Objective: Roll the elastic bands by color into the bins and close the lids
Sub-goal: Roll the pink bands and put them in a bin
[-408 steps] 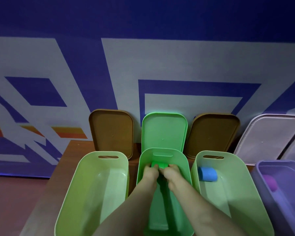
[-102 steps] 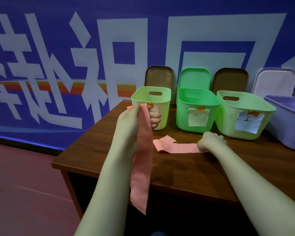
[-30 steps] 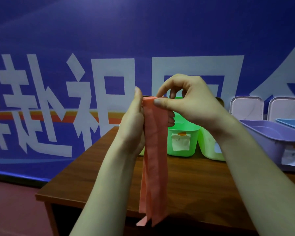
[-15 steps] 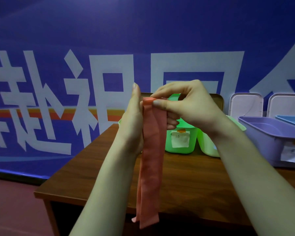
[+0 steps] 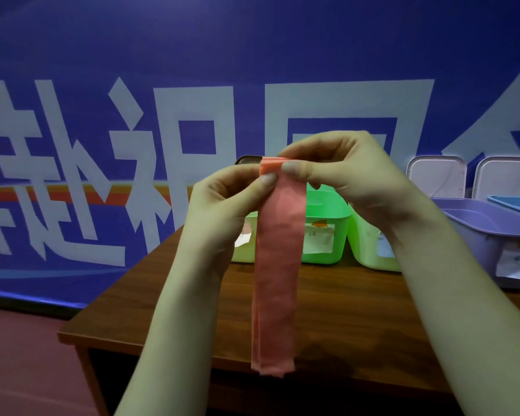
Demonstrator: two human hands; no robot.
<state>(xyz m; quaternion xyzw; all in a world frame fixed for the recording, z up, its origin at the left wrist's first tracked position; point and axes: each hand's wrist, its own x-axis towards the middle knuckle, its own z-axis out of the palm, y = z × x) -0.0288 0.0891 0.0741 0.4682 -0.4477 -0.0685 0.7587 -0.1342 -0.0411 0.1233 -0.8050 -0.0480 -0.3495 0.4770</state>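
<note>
— Pinching pink band (image 5: 278, 265) along its top edge, both hands. Left hand (image 5: 222, 199): thumb and fingers closed on left corner. Right hand (image 5: 351, 175): thumb and forefinger closed on right corner. Nothing else held in either.

— Surroundings, biggest first?

— Blue wall banner (image 5: 102, 115) with white characters, filling background. Then brown table (image 5: 357, 310). Along its far side: purple bin (image 5: 478, 229) at right, blue bin (image 5: 517, 202) beside it, cut by frame. Middle green bin (image 5: 324, 211) and a paler green bin (image 5: 370, 247), both half hidden behind hands and band. Leaning at wall: two white lids (image 5: 436, 175), plus brown lid (image 5: 246, 159) peeping over left hand.

— Lids on yet?

— Seen on no bin. Closing not yet begun, by the look of it.

— Step in hand?

— Judging it as the very start of rolling. Looks folded over at top edge, a first small turn between fingertips. Cannot tell how tight.

— Next move?

— Probably calls for winding that turn down over the hanging length, thumbs feeding, edges kept square to avoid a cone. After that, dropping into the matching bin; cannot tell which, with paper labels too small to read.

— Band relative to grip?

— Hangs straight down from the fingertips, doubled in layers, directly in front of middle green bin. Lower end free, level with table's near edge in view. Apparently clear of tabletop, touching only the two hands.
</note>
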